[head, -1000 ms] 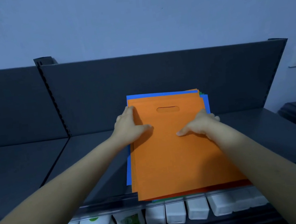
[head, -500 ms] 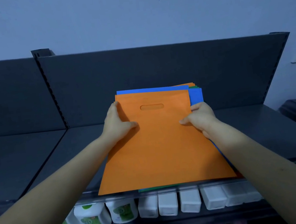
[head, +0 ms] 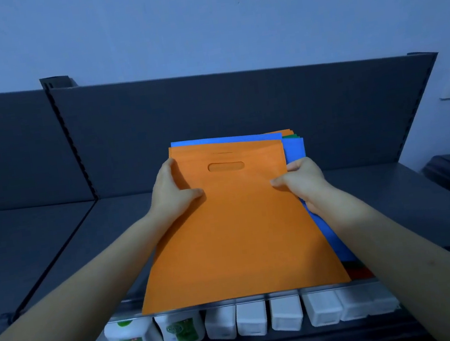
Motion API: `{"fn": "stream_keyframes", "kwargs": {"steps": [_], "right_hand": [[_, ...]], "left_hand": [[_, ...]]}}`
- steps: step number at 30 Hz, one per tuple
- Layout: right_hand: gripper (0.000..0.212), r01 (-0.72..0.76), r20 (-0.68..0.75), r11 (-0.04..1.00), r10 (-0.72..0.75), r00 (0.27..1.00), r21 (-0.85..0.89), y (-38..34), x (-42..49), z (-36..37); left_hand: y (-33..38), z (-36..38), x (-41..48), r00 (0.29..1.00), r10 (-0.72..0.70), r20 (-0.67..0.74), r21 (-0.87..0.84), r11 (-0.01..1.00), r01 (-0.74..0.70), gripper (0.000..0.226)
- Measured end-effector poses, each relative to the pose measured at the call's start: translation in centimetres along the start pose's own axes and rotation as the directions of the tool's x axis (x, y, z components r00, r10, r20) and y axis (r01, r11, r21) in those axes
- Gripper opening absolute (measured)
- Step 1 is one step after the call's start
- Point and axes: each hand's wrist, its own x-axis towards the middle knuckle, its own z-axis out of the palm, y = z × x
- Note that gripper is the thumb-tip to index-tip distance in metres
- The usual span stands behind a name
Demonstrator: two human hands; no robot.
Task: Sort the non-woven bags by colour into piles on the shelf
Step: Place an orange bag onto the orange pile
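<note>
Orange bag [head: 234, 226] on top, one of it, and both hands have it! It lies long axis running from the shelf's front lip back toward the rear panel, handle slot [head: 226, 166] at the far end. Left hand [head: 171, 196] pinches the left edge, thumb on top; right hand [head: 301, 181] pinches the right edge, level with it, so neither is nearer. Empty shelf [head: 71, 247] lies to the left of the grip (that looks the likelier way to carry it). Under it sits one mixed stack [head: 295, 146]: blue, orange, green and red edges show, exact count hidden. Below the lip, roughly nine white bottles [head: 252, 318] in a row.
</note>
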Motion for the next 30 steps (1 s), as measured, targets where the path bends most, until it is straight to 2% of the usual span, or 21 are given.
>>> {"fn": "stream_keyframes", "kwargs": {"steps": [12, 19, 30], "right_hand": [[0.053, 0.057, -0.037, 0.996, -0.059, 0.998, -0.068, 0.2, 0.1, 0.1], [0.047, 0.038, -0.049, 0.999, -0.037, 0.998, 0.021, 0.2, 0.2, 0.5], [0.045, 0.033, -0.104, 0.999, -0.029, 0.994, 0.039, 0.2, 0.8, 1.2]], "left_hand": [[0.3, 0.0, 0.5, 1.000, 0.011, 0.013, 0.053, 0.999, -0.012, 0.099], [0.3, -0.2, 0.7, 1.000, 0.007, 0.017, 0.059, 0.998, -0.008, 0.098], [-0.2, -0.6, 1.6, 0.993, 0.112, -0.047, 0.123, 0.987, -0.106, 0.102]]}}
